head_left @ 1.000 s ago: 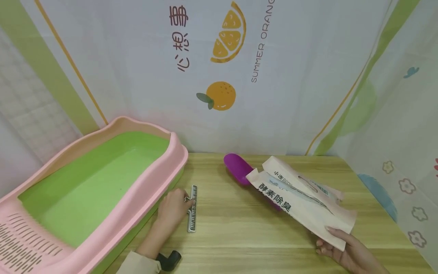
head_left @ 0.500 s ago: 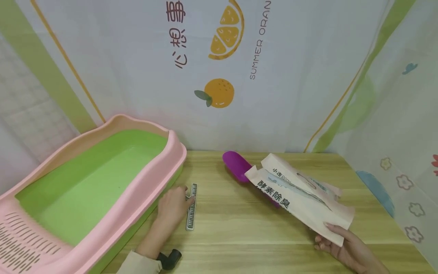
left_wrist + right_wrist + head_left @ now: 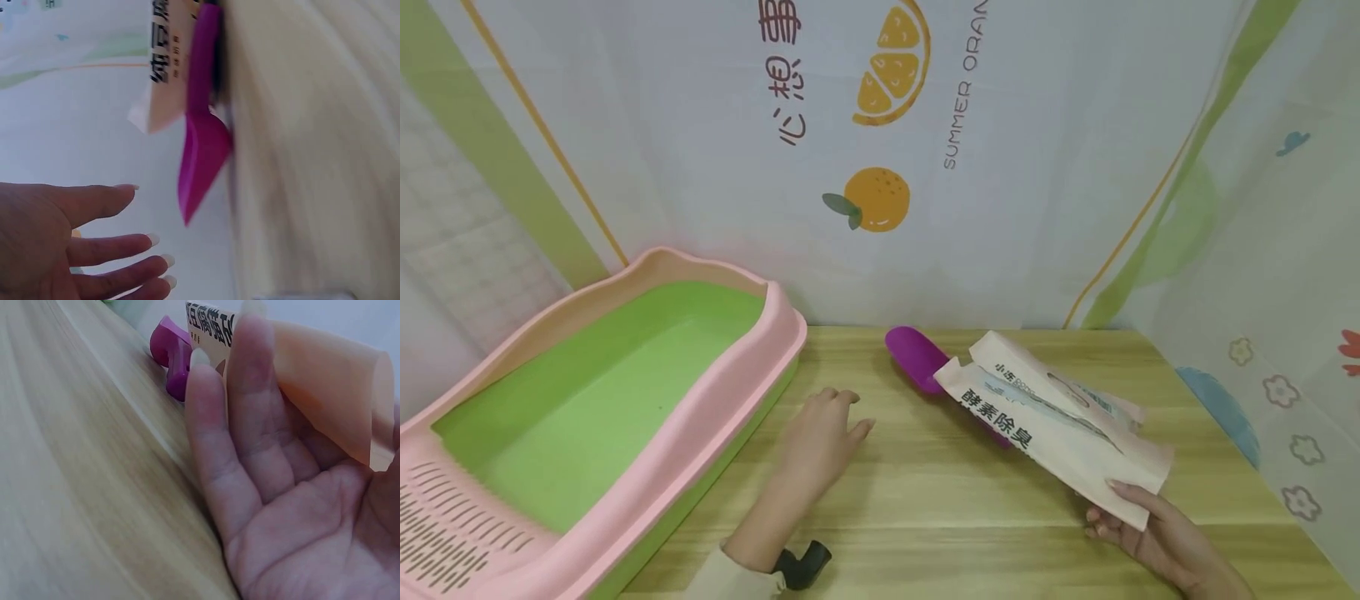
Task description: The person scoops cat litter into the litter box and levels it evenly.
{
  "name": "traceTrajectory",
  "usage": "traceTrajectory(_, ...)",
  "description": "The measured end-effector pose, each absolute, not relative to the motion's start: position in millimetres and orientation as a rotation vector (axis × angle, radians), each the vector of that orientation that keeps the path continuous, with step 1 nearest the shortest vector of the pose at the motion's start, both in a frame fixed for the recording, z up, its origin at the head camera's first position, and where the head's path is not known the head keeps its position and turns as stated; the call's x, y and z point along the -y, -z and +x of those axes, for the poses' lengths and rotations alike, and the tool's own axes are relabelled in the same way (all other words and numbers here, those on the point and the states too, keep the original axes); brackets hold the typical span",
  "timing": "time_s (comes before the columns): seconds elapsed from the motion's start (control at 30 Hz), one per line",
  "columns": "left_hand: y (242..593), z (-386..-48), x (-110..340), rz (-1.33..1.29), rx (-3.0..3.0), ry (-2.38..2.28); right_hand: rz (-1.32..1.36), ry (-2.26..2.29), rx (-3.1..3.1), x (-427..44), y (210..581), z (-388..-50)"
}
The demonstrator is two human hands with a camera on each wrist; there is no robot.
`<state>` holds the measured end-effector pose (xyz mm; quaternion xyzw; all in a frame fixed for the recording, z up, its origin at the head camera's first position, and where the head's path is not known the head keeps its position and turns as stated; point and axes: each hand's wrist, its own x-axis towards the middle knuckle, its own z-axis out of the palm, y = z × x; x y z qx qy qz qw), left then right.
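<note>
My left hand hovers over the wooden table, beside the pink-rimmed green tray; the left wrist view shows its fingers spread and holding nothing. The small comb-like piece seen earlier is hidden in the head view. My right hand holds the near end of an opened, flattened white paper bag with dark lettering, thumb on top and fingers beneath. A purple scoop lies on the table, its handle partly under the bag; the left wrist view shows the scoop side-on.
The large tray with its slotted pink end takes up the left side. A printed curtain hangs behind the table, and another flowered one stands along the right. Wooden tabletop shows between my hands.
My left hand has left the comb-like piece, moved slightly right and spread its fingers. The right hand keeps its hold on the bag. The head view has shifted slightly.
</note>
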<state>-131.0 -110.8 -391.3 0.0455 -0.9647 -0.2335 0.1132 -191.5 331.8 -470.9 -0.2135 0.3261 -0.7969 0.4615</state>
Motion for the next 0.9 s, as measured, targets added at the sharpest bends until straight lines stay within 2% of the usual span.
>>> traceTrajectory(0.3,380.0,-146.9,71.7,-0.035,2.797,0.780,-0.532,1.986,-0.835,-331.6,471.9,-190.2)
traceTrajectory(0.67,383.7,-198.6,40.3,-0.086,2.664,1.075,-0.522,1.951,-0.919,-335.1,466.5,-188.8)
traceTrajectory(0.9,386.3,-225.2,37.1,-0.167,2.624,1.460,-0.335,1.762,-1.540,-345.8,450.4,-183.2)
